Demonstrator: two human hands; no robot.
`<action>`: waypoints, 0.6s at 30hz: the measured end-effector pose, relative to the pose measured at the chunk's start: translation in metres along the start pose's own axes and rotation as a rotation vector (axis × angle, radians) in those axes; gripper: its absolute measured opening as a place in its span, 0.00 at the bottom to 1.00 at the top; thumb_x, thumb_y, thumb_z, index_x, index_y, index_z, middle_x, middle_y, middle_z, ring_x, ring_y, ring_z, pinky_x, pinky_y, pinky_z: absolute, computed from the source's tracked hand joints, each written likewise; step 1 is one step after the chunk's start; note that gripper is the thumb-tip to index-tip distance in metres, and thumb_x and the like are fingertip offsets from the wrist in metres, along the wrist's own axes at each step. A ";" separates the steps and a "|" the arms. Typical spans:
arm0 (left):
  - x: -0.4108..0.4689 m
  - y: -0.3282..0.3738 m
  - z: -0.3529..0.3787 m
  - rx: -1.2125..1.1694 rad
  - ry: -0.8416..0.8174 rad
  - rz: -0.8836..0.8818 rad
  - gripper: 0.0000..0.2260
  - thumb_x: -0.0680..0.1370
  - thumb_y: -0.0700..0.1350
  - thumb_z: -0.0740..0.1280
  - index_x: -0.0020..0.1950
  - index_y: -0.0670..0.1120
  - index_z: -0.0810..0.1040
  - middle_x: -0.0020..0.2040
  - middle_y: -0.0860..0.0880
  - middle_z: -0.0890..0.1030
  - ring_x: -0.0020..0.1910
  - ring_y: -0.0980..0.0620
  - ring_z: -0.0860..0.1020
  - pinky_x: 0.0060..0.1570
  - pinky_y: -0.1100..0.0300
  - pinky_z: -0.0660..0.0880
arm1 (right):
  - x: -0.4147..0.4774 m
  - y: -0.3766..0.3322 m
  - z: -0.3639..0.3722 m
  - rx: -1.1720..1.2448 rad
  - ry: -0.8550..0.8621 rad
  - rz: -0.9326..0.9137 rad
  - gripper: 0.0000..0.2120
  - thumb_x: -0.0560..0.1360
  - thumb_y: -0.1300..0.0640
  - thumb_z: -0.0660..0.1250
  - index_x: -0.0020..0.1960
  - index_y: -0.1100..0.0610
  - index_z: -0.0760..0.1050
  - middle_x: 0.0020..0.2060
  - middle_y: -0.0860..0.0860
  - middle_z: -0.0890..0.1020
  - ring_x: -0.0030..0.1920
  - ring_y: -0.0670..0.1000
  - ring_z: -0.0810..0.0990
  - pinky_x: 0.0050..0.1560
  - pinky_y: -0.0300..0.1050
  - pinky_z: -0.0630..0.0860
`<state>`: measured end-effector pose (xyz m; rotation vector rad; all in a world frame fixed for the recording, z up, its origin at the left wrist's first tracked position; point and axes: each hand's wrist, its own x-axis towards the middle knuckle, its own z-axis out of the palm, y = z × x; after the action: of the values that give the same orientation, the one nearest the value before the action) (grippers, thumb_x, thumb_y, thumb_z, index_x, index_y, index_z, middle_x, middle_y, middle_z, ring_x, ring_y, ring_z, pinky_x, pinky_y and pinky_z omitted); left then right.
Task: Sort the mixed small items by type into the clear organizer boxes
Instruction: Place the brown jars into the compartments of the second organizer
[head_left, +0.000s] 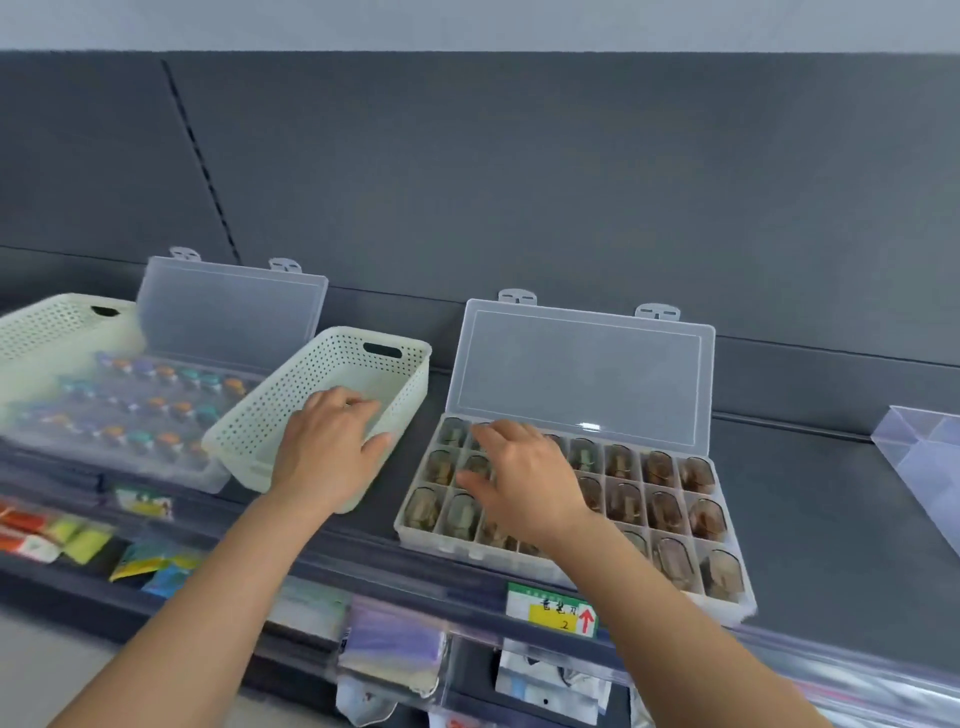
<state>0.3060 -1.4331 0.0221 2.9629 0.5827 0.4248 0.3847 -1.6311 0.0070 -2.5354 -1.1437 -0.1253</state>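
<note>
The person stands at a dark grey shelf (831, 545) with both bare arms stretched out over it. The left hand (332, 447) reaches over the near rim of a pale green perforated plastic basket (249, 441). Its fingers curl down inside and the thumb lies against the outside of the wall, so it grips the basket's side.

The right hand (524, 478) hovers over the left half of a clear plastic organizer box (413, 538) just beside the basket. Its fingers are spread and lightly bent, and I see nothing pinched between them. The box's hinged lid (582, 374) stands open against the back panel, and its compartments hold small brownish items (665, 509), too blurred to name.

On the far side of the basket lies a second clear organizer box (156, 467), also with its lid up. It is filled with small pieces capped in orange, teal and purple (140, 439). A second pale green basket (47, 327) sits behind it at the far left. A clear angular tray (924, 447) lies well apart at the right edge. A green and yellow label with a red arrow (558, 608) is fixed to the shelf's front.
</note>
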 end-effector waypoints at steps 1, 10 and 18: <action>0.005 -0.020 0.000 0.022 -0.004 -0.029 0.20 0.78 0.53 0.65 0.68 0.46 0.74 0.64 0.46 0.74 0.63 0.44 0.69 0.60 0.49 0.68 | 0.012 -0.013 0.008 0.000 -0.013 -0.009 0.25 0.78 0.43 0.59 0.71 0.54 0.65 0.66 0.52 0.72 0.66 0.55 0.69 0.66 0.53 0.68; 0.048 -0.143 0.021 0.104 -0.150 -0.154 0.24 0.81 0.53 0.58 0.74 0.44 0.61 0.70 0.42 0.66 0.71 0.43 0.62 0.65 0.49 0.66 | 0.100 -0.095 0.069 -0.024 -0.039 0.241 0.32 0.78 0.35 0.48 0.72 0.56 0.59 0.62 0.55 0.73 0.62 0.56 0.71 0.61 0.53 0.71; 0.066 -0.169 0.030 -0.004 -0.149 -0.121 0.18 0.81 0.42 0.59 0.71 0.42 0.66 0.63 0.44 0.71 0.61 0.46 0.71 0.48 0.55 0.73 | 0.118 -0.113 0.087 0.003 -0.040 0.457 0.23 0.80 0.52 0.55 0.71 0.60 0.58 0.53 0.55 0.78 0.54 0.56 0.75 0.50 0.49 0.74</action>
<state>0.3124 -1.2532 -0.0143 2.9027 0.7371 0.1920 0.3748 -1.4478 -0.0154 -2.7317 -0.5507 0.0435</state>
